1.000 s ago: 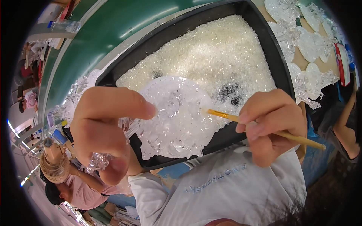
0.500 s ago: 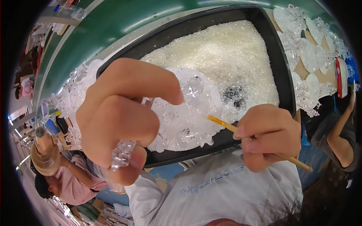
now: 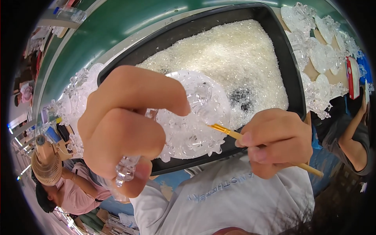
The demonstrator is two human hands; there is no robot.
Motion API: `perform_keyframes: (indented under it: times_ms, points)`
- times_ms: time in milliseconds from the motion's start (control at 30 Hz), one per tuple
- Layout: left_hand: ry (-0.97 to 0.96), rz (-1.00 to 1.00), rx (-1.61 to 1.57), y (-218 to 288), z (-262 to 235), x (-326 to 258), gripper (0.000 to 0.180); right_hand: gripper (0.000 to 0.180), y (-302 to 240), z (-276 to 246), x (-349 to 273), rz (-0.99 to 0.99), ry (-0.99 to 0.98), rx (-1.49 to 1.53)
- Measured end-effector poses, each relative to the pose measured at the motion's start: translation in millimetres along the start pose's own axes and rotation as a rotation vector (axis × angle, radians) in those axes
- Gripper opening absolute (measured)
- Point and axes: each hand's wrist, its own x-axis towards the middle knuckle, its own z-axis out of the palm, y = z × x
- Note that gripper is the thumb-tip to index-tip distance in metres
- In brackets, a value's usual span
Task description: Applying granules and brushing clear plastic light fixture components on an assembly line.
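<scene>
My left hand (image 3: pixel 125 125) fills the middle left of the view, close to the camera. It grips a clear round plastic ornament (image 3: pixel 196 121) studded with small crystal-like pieces, by its stem. My right hand (image 3: pixel 274 141) holds a thin yellow-handled brush (image 3: pixel 235 134) like a pen, and the brush tip touches the ornament's face. Both hands hover over the near edge of a black tray (image 3: pixel 291 78) filled with loose clear beads (image 3: pixel 235 58).
More finished clear ornaments (image 3: pixel 317 55) lie in rows right of the tray, and others (image 3: pixel 74 94) left of it. A green table edge (image 3: pixel 117 23) runs behind. A person in pink (image 3: pixel 74 188) sits lower left; another person's arm (image 3: pixel 352 133) shows at the right.
My left hand has lifted the ornament toward the camera, so hand and ornament look larger. My right hand stayed at the right with the brush tip on the ornament.
</scene>
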Motion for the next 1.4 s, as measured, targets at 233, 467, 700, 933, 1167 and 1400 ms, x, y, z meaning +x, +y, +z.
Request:
perform_keyframes:
  times_ms: [233,467,700,933,1167,1400]
  points:
    - [-0.002,0.029,0.000,-2.0,-1.8,1.2,0.027,0.019,-3.4,1.0,1.6,0.041,-0.007,0.000]
    - [-0.031,0.045,0.031,-0.9,-2.6,-1.5,0.024,0.017,-3.7,0.7,-1.7,0.035,0.063,0.069]
    - [-0.106,0.130,0.052,-9.0,-7.0,1.1,0.032,0.016,-3.5,2.3,-0.2,0.104,0.009,0.053]
    - [-0.028,0.092,0.030,1.2,0.5,4.1,0.033,0.017,-5.6,5.1,6.2,0.163,-0.005,0.100]
    - [0.278,-0.021,0.419,3.6,4.8,17.9,0.022,0.018,-23.3,-13.0,-0.1,0.271,0.381,0.147]
    - [0.581,0.040,1.034,-73.8,-75.3,74.5,0.008,0.014,-19.6,-15.9,-5.6,0.162,0.185,-0.036]
